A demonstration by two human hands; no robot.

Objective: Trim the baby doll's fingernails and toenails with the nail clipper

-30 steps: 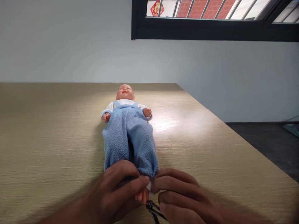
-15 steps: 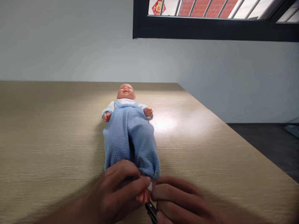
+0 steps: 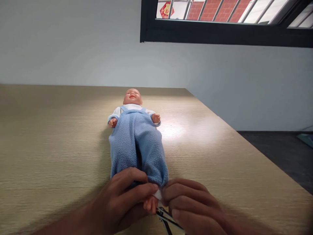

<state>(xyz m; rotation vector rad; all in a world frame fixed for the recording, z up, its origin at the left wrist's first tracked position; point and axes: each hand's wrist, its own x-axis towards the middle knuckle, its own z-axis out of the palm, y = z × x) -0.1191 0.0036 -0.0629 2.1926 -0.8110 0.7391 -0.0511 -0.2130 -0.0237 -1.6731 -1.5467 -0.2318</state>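
Observation:
A baby doll (image 3: 136, 143) in blue fleece overalls lies on its back on the wooden table (image 3: 49, 147), head away from me. My left hand (image 3: 122, 202) is closed round the doll's foot (image 3: 150, 204) at the trouser cuff. My right hand (image 3: 193, 209) is closed on a small metal nail clipper (image 3: 166, 220), whose jaws touch the toes of that foot. The doll's other foot is hidden under my left hand.
The table's right edge runs diagonally from the far corner (image 3: 186, 88) toward the lower right, with dark floor (image 3: 281, 150) beyond it. A pale wall and a black-framed window (image 3: 220, 31) stand behind.
My right hand has shifted slightly, bringing the clipper up against the doll's toes. The left hand keeps its hold on the foot; the doll has not moved.

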